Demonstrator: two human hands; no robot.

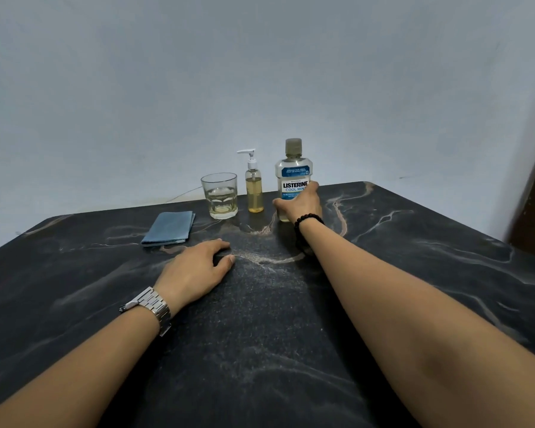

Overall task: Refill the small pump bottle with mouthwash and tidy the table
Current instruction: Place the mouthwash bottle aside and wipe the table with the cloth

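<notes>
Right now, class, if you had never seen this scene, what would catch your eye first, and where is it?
The Listerine bottle stands near the dark marble table's far edge, cap on, with the right hand wrapped round its lower part. Left of it stand a small pump bottle of yellowish liquid and a partly filled glass. A folded blue cloth lies further left, and the left hand rests on the tabletop.

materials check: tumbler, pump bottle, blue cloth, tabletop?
Tumbler: clear glass by the look, faceted thick walls; could be hard plastic.
Pump bottle: clear plastic likely, thin smooth wall showing yellow liquid, white plastic pump.
Blue cloth: soft matte fabric, folded in layers.
Tabletop: dark marble look with pale veins, semi-gloss; real stone or printed laminate can't be told.
</notes>
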